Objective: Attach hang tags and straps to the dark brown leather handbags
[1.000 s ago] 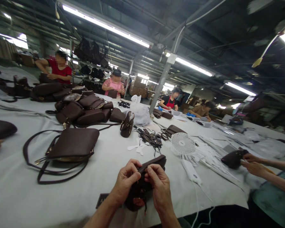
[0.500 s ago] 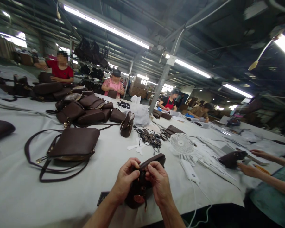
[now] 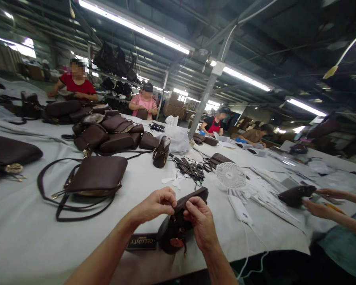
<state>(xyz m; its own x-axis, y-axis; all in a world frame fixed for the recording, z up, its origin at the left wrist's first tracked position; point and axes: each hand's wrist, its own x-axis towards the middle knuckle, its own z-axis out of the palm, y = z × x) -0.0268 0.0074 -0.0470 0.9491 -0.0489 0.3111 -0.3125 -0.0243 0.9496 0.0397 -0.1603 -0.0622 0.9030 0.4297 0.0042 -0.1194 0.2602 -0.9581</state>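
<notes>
Head view: busy with the top edge of a small dark brown leather bag (image 3: 178, 225), near the front edge of the white cloth-covered bench (image 3: 23, 237). Left hand (image 3: 154, 206) pinching the bag's top edge from the left, fingers closed on it. Right hand (image 3: 200, 223) gripping the same bag from the right, thumb on top. Bag caught between both hands, bottom end resting beside a black label card (image 3: 142, 241). Next move probably needs small, careful finger work at that edge. White round fan (image 3: 230, 175) just beyond.
</notes>
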